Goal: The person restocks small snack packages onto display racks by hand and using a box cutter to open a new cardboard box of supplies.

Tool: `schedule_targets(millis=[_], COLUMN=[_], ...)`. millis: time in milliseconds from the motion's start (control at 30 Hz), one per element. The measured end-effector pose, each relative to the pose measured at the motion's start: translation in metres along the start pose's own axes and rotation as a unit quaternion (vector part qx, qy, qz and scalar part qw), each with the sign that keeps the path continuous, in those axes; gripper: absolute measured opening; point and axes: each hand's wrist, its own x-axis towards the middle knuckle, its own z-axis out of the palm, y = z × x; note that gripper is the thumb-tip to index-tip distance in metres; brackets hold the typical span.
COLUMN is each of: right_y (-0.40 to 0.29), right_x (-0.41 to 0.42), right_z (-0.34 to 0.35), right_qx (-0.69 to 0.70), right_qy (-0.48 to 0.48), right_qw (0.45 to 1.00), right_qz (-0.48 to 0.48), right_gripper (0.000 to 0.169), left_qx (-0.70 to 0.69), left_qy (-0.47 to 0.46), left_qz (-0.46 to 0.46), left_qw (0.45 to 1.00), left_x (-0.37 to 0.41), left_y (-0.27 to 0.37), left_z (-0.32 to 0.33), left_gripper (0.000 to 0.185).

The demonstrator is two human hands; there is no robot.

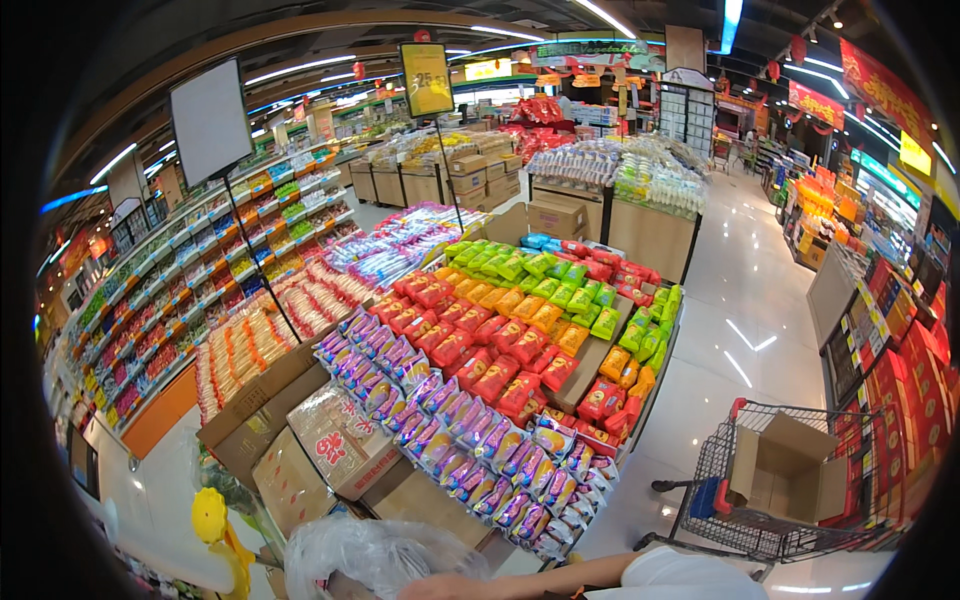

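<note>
At the bottom edge my right hand point(442, 586) shows only in part, beside a clear plastic bag point(375, 551); its fingers are cut off by the frame. My left hand is out of view. Beyond the bag lie cardboard boxes point(341, 439), one printed in red. Purple-wrapped snack packs point(450, 435) line the near edge of a display. Behind them are rows of red packs point(454, 346), orange packs point(510, 301) and green packs point(581, 298).
A shopping cart point(795, 536) holding an open cardboard box point(784, 472) stands at the right. Sloped candy shelves point(217, 274) rise at the left. A yellow flower-shaped object point(209, 515) is at the lower left. Sign posts point(259, 262) stand among the displays, and a tiled aisle point(739, 300) runs along the right.
</note>
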Motion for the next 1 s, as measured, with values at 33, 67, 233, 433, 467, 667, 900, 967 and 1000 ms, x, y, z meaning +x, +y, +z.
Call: schedule_targets(millis=[33, 67, 233, 433, 467, 667, 900, 967, 1000], right_y=[-0.012, -0.006, 0.092, 0.072, 0.054, 0.020, 0.015, 0.016, 0.007], right_x=[0.012, 0.013, -0.046, -0.005, 0.021, 0.057, 0.062, 0.064, 0.065], right_z=[0.018, 0.029, 0.052, 0.028, 0.020, -0.022, -0.027, -0.020, -0.013], right_qx=[0.042, 0.011, -0.283, -0.229, -0.176, 0.374, 0.218, 0.186, 0.180], right_qy=[-0.090, -0.133, -0.212, -0.340, -0.370, -0.249, -0.185, -0.165, -0.155], right_qw=[0.993, 0.989, 0.932, 0.912, 0.911, 0.880, 0.932, 0.928, 0.927], right_qz=[-0.058, -0.059, -0.077, 0.000, 0.051, 0.156, 0.222, 0.277, 0.290], right_gripper=[0.035, 0.034, 0.029, 0.037, 0.038, 0.058, 0.021, 0.020, 0.022], left_qx=[-0.006, -0.013, -0.053, -0.213, -0.234, -0.330, -0.039, -0.037, -0.053], left_qy=[0.006, 0.012, 0.044, 0.147, 0.155, -0.163, -0.173, -0.208, -0.238], left_qz=[-0.001, -0.003, -0.017, -0.022, -0.044, -0.296, -0.399, -0.334, -0.282], left_qw=[1.000, 1.000, 0.998, 0.966, 0.959, 0.881, 0.900, 0.919, 0.928], left_x=[0.001, -0.001, -0.013, -0.030, -0.028, -0.016, -0.037, -0.040, -0.037], left_y=[0.001, 0.004, 0.007, 0.030, 0.031, -0.032, -0.044, -0.044, -0.052], left_z=[-0.006, -0.010, -0.027, -0.087, -0.093, -0.022, 0.014, 0.001, -0.015], left_gripper=[0.035, 0.035, 0.035, 0.035, 0.039, 0.052, 0.080, 0.078, 0.078])
